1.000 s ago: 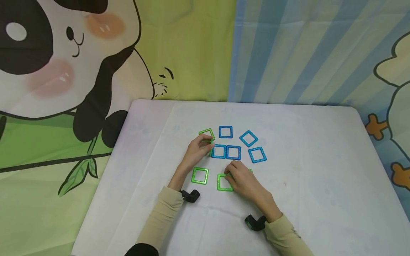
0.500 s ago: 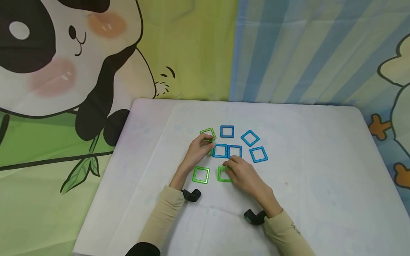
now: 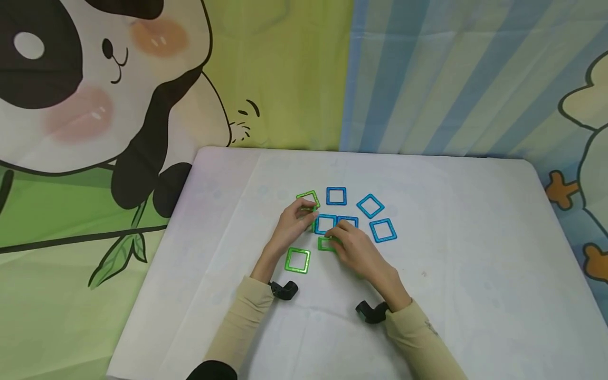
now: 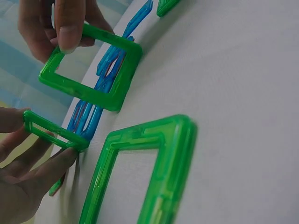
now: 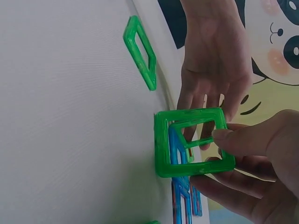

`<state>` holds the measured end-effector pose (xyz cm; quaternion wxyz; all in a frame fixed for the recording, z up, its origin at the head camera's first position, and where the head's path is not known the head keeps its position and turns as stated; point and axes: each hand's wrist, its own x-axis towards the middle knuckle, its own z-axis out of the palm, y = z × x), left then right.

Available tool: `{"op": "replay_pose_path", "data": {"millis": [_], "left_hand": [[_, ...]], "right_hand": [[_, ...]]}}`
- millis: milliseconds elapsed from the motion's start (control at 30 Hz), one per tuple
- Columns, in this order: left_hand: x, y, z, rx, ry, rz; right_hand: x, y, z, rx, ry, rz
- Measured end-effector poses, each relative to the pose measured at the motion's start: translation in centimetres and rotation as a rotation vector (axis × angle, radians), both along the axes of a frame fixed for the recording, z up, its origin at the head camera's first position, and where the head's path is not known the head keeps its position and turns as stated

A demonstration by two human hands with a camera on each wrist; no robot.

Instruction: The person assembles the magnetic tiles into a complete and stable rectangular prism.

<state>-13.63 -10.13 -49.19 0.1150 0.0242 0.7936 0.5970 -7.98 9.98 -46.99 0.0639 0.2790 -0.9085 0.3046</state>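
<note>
My left hand (image 3: 295, 224) pinches an upright green square magnetic tile (image 4: 74, 139) at the left end of two blue square tiles (image 3: 325, 233) lying flat side by side. Just in front of this pair, my right hand (image 3: 358, 250) holds a second green square tile (image 5: 162, 144) by one edge, thumb on one face and fingers behind. That tile is tilted up, close to the front edge of the blue pair, and overlaps it in the right wrist view. Fingers of the right hand cover part of the right-hand blue tile in the head view.
Behind the pair lie three loose blue tiles (image 3: 336, 189). One green tile (image 3: 306, 194) is behind my left hand, another (image 3: 297, 271) in front of it. A further green tile (image 4: 167, 6) shows at the left wrist view's top. The white table (image 3: 475, 253) meets a cartoon backdrop.
My right hand has lifted its green tile off the front of the table and carried it away from me, up to the blue pair. The left hand stays in place.
</note>
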Motion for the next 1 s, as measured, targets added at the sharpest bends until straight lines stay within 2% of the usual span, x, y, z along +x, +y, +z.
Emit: {"op": "replay_pose_path", "data": {"millis": [533,1000], "left_hand": [[0.0,0.1,-0.2,0.012,0.0,0.02],[0.0,0.2,-0.1,0.005,-0.002,0.023]], "right_hand": [[-1.8,-1.2,-0.4,-0.024,0.028,-0.029],[-2.2,-1.3,-0.7,-0.046,0.022,-0.044]]}}
